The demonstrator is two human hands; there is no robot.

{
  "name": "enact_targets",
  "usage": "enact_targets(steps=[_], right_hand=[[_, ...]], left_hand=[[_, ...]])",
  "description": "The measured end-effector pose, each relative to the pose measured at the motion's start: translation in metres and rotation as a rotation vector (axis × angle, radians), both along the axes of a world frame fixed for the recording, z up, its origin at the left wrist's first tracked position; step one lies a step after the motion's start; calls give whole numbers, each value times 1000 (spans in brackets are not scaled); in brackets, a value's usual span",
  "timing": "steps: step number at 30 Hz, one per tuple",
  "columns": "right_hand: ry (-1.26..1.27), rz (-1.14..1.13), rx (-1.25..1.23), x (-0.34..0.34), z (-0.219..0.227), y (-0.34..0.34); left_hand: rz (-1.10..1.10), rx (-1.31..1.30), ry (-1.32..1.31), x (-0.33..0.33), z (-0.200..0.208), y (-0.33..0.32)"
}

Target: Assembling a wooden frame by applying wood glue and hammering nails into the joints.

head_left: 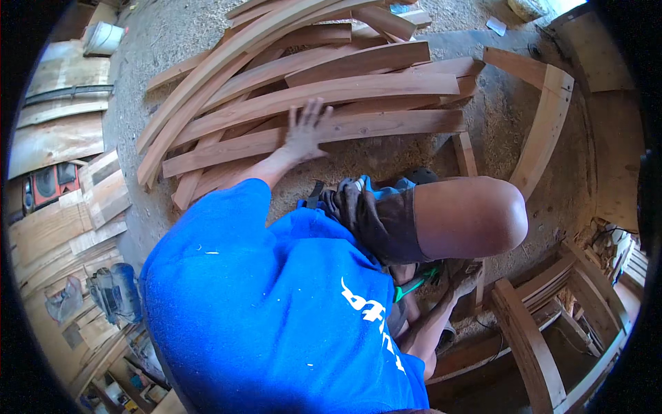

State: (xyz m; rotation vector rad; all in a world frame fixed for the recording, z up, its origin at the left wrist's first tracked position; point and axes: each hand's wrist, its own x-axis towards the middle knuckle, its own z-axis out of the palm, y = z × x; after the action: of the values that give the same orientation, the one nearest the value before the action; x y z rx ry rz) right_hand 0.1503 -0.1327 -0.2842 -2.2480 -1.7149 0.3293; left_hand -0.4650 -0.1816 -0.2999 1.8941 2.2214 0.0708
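Note:
My left hand (305, 134) is spread wide, fingers apart, over the nearest curved wooden plank (393, 125) of a pile; slight blur hides whether it presses on the wood. Behind it lies another long curved plank (372, 90). Low on the right, beyond my bent knee (476, 215), my right hand (467, 277) is in shadow with its fingers curled beside a narrow wooden strip (467, 155). What those fingers hold cannot be made out. A green-edged object (416, 283), its kind unclear, shows between my leg and right forearm.
More curved planks (358, 62) are stacked across the far side. A joined wooden piece (548, 124) stands at right, and a wooden frame (527, 345) at lower right. Boards (58, 141), a white bucket (103, 38) and a blue plastic jug (114, 293) line the left. Sawdust covers the floor (148, 90).

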Motion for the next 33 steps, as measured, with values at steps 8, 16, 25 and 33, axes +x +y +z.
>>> enact_targets(steps=[8, 16, 25, 33], right_hand=[[-57, 24, -68, 40, -28, 10], [-66, -12, -110, 24, -18, 6], [86, -20, 1, 28, -18, 4], [-4, 6, 2, 10, -5, 7]], left_hand=[[238, 235, 17, -42, -31, 23], [313, 308, 36, -37, -39, 46], [219, 15, -66, -107, -25, 202], [223, 560, 89, -87, 49, 165]])
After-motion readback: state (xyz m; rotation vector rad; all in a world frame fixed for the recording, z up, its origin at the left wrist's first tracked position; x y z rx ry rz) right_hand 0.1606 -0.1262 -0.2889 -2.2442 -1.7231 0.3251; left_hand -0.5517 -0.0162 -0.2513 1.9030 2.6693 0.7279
